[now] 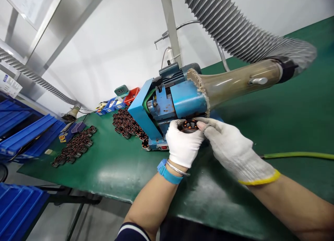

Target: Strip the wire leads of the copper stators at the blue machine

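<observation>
Between both gloved hands is a motor stator (190, 125), a dark ring with copper-coloured windings inside. My left hand (184, 143), in a white glove, wraps round its left and near side. From the right, my right hand (225, 140), in a white knit glove with a yellow cuff, grips its rim with thumb and fingers; a bare fingertip shows there. The stator is held at the front of a blue belt grinding machine (167, 105). Whether it touches the machine's working part is hidden behind the hands.
Many similar stators (125, 122) are piled left of the machine, with another group (74, 147) further left. A duct pipe (240, 82) and grey flexible hose (235, 28) run off right. Blue bins (28, 134) stand left. A green cable (300, 155) lies on the green table (112, 173).
</observation>
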`<state>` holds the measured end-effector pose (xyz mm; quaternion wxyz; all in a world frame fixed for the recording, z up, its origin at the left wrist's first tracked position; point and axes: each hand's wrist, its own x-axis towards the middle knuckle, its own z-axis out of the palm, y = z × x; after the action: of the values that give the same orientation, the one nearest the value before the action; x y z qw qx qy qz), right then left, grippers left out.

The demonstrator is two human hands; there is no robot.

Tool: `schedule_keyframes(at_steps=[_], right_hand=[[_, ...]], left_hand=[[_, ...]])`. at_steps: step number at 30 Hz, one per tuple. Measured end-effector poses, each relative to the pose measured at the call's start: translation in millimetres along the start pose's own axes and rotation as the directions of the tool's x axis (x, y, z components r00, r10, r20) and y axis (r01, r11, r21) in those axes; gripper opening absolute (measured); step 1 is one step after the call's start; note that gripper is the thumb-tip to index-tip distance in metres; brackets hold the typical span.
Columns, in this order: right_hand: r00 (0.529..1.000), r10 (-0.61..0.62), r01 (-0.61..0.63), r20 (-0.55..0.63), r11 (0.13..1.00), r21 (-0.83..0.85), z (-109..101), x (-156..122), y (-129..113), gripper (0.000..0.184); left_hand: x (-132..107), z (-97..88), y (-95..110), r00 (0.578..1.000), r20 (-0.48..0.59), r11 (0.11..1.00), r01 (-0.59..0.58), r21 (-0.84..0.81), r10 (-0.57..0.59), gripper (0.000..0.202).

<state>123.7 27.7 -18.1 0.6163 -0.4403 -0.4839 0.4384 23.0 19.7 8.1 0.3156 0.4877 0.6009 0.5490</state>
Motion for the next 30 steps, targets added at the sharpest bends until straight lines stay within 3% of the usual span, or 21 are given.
schedule_keyframes(at_steps=[5, 10, 13, 17, 20, 24, 27, 30], right_hand=[[0.984, 0.180, -0.179, 0.004, 0.972, 0.152, -2.0, 2.4, -3.4, 0.024], [0.975, 0.222, -0.214, -0.030, 0.962, 0.170, -2.9, -2.0, -0.3, 0.029], [0.982, 0.186, -0.186, 0.014, 0.968, 0.169, -7.9, -12.9, 3.1, 0.033], [0.996, 0.054, -0.056, 0.074, 0.998, 0.028, -14.9, -26.0, 0.5, 0.029], [0.996, 0.036, -0.033, 0.077, 0.999, -0.034, -16.2, -26.5, -3.7, 0.029], [0.987, 0.161, -0.159, -0.022, 0.984, 0.075, -17.7, -18.6, -4.3, 0.028], [0.949, 0.278, -0.243, -0.150, 0.945, 0.218, -19.7, -14.2, -1.3, 0.031], [0.943, 0.306, -0.267, -0.128, 0.929, 0.255, -18.1, -14.8, 3.4, 0.035]], left_hand=[[2.8, 4.3, 3.3, 1.000, 0.002, 0.999, -0.004, 0.040, 0.004, 0.041], [-1.5, 6.5, 8.3, 1.000, 0.006, 0.999, -0.015, 0.050, 0.015, 0.039], [-16.5, 0.1, 4.0, 1.000, 0.008, 0.999, -0.017, 0.031, 0.017, 0.039], [-38.2, -12.7, -13.6, 0.997, 0.062, 0.998, -0.054, -0.018, 0.055, 0.049], [-44.1, -16.4, -22.4, 0.992, 0.114, 0.999, -0.048, 0.006, 0.047, 0.045], [-40.0, -13.9, -18.6, 0.991, 0.133, 1.000, 0.002, -0.006, -0.002, 0.048], [-35.9, -13.2, -12.8, 0.994, 0.106, 0.995, 0.025, -0.099, -0.015, 0.051], [-34.9, -13.9, -13.3, 0.989, 0.148, 0.980, 0.038, -0.194, -0.009, 0.051]])
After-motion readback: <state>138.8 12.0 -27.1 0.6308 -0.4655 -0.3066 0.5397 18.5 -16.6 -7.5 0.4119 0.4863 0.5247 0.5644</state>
